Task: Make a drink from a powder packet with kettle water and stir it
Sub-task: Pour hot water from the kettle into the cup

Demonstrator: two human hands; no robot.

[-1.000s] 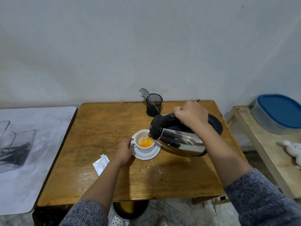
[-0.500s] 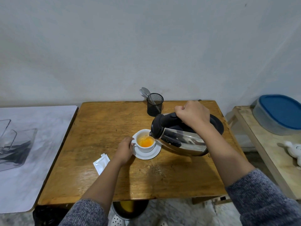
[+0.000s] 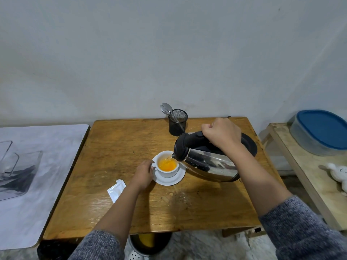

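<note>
1. Right hand (image 3: 221, 135), right of centre in the frame: grip closed in a fist around the black handle of the shiny steel kettle with black lid (image 3: 206, 162).
2. Kettle tilted down toward the left, spout over the rim of the small white ceramic cup (image 3: 167, 172), thin stream of water falling in.
3. Orange liquid inside the cup, low in the bowl, surface disturbed.
4. Cup seated on a round white saucer (image 3: 175, 180), centre of the frame, on the worn brown wooden counter (image 3: 116, 147).
5. Left hand (image 3: 143, 173), just left of the saucer: grip loosely curled, fingertips at the cup's handle; whether pinching it or only touching, cannot tell.
6. Torn white powder packet (image 3: 115, 190) flat on the counter, lower left of the cup, beside the left forearm.
7. Black mesh cylindrical holder (image 3: 178, 122) with metal spoons (image 3: 167, 107), at the counter's far edge, above the kettle.
8. Blue-lidded grey tub (image 3: 319, 132) at the right edge of the frame, on a separate pale wooden surface.
</note>
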